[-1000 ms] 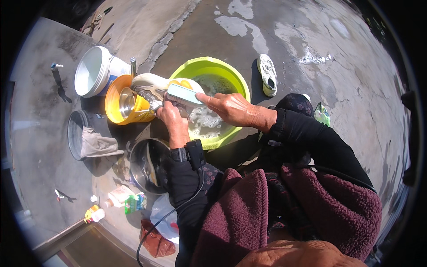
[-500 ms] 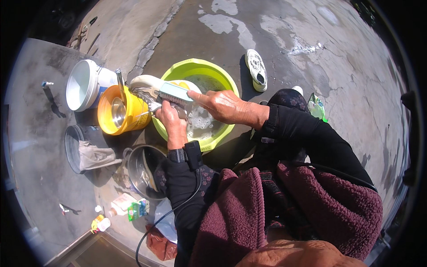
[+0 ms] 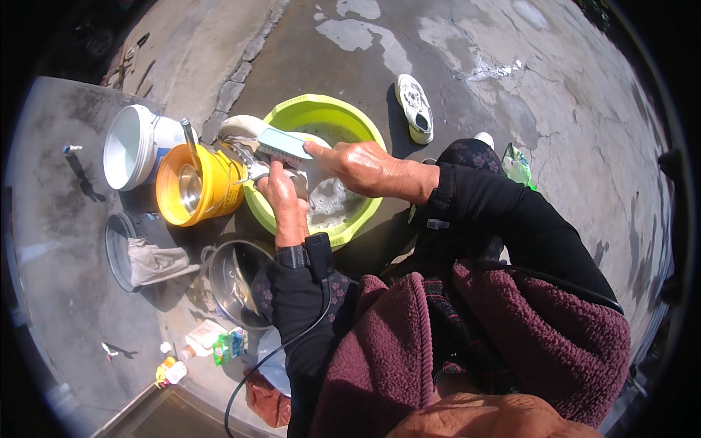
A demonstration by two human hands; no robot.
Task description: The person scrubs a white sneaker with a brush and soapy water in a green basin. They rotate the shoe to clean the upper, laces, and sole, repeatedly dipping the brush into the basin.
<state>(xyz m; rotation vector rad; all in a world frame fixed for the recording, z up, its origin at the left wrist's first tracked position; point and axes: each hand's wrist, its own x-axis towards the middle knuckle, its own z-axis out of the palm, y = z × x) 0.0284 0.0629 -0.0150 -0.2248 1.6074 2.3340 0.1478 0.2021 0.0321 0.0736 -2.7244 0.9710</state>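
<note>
My right hand is closed round a light-blue scrubbing brush, its index finger stretched along the back. The bristles face down against a wet shoe with a pale sole. From below, my left hand grips the shoe, and the brush and fingers hide much of it. Both hands are over the left side of a lime-green basin holding sudsy water.
A white sneaker stands beyond the basin. At left are a white bucket, a yellow bucket with a metal ladle, a grey tub draped with cloth, and a metal pot. Bottles and packets lie nearer.
The brush has shifted slightly left along the shoe, with my right hand following. The whole view has shifted a little; the left hand keeps its hold on the shoe.
</note>
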